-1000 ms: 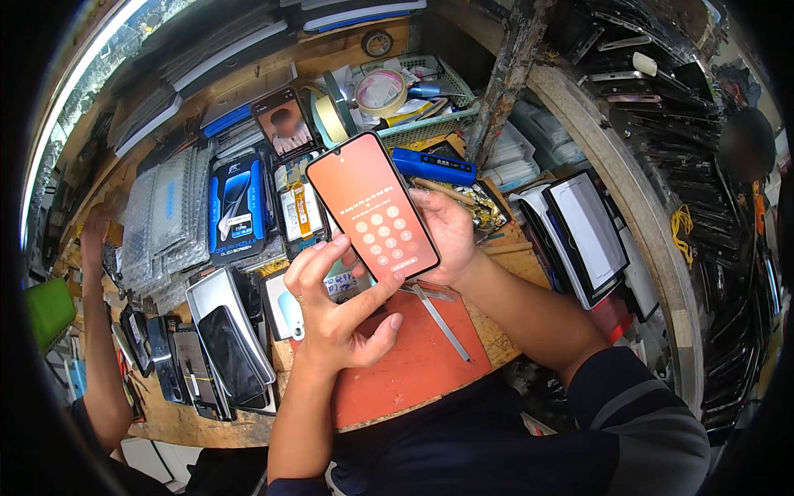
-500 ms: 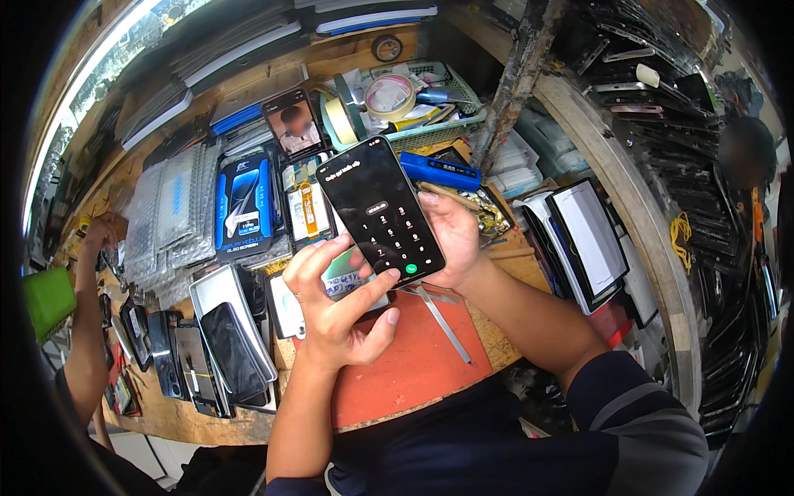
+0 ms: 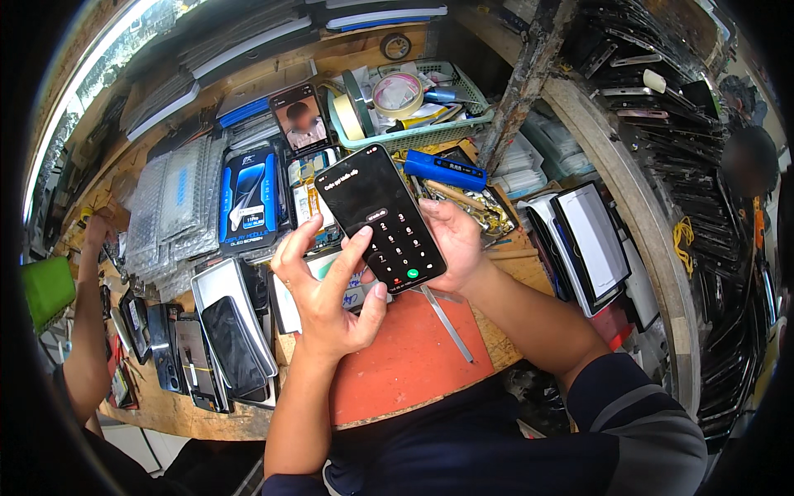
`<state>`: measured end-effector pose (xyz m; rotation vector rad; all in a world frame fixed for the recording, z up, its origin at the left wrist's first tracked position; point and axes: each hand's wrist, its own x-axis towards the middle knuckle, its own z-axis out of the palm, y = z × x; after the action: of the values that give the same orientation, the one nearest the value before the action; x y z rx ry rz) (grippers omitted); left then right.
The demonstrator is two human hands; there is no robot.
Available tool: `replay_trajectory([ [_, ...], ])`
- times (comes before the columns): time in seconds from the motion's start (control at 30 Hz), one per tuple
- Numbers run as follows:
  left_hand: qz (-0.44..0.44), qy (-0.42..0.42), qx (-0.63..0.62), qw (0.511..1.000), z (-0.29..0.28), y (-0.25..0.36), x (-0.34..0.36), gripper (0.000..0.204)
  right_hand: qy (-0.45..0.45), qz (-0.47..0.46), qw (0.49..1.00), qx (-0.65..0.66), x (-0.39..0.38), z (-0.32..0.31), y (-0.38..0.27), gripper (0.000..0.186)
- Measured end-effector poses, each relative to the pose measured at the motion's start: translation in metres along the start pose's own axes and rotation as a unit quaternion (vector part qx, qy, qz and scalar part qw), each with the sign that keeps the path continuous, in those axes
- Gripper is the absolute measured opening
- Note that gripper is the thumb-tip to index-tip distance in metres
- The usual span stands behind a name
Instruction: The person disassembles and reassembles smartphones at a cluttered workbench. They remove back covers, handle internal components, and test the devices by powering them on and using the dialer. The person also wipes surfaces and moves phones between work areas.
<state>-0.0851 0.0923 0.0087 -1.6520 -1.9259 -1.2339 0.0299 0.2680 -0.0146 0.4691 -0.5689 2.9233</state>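
Note:
A black smartphone (image 3: 385, 198) with a dial keypad lit on its screen lies tilted in my right hand (image 3: 456, 240). That hand grips its lower right side, the palm behind it. My left hand (image 3: 327, 293) has its fingers apart and holds nothing. Its index fingertip is at the upper left of the keypad, on or just over the glass. Beneath the phone and left hand, a white piece with blue handwriting (image 3: 351, 296) shows in part. A thin metal strip (image 3: 451, 326) lies on the orange mat (image 3: 405, 364) below the phone.
Left stand a blue screen box (image 3: 248, 198), bubble-wrapped packs (image 3: 169, 215) and several phones (image 3: 227, 343). Behind are a green basket (image 3: 447, 124) with tape rolls and a blue device (image 3: 444, 169). A wooden post (image 3: 529, 74) rises right. A co-worker's arm (image 3: 87, 322) reaches in at far left.
My left index finger has moved from the bottom of the keypad up to its upper left. The phone stays in my right hand, shifted slightly down. The view has tilted a little.

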Motion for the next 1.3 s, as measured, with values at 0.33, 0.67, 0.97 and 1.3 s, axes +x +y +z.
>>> replay_trajectory([
  [0.33, 0.049, -0.012, 0.048, 0.998, 0.004, 0.010, -0.001, 0.064, -0.004, -0.011, 0.999, 0.050, -0.002, -0.002, 0.011, 0.064],
  [0.67, -0.004, 0.044, 0.004, 0.999, 0.005, 0.006, -0.005, 0.065, 0.025, 0.025, 0.999, -0.041, -0.002, 0.001, 0.008, 0.072],
  [0.97, -0.040, 0.088, -0.025, 0.995, 0.006, -0.001, -0.007, 0.054, 0.107, 0.009, 0.991, -0.075, -0.001, 0.014, 0.007, 0.075],
  [1.3, -0.043, 0.088, -0.011, 0.995, 0.005, 0.000, -0.004, 0.049, 0.067, 0.017, 0.994, -0.085, 0.000, 0.010, 0.002, 0.076],
])
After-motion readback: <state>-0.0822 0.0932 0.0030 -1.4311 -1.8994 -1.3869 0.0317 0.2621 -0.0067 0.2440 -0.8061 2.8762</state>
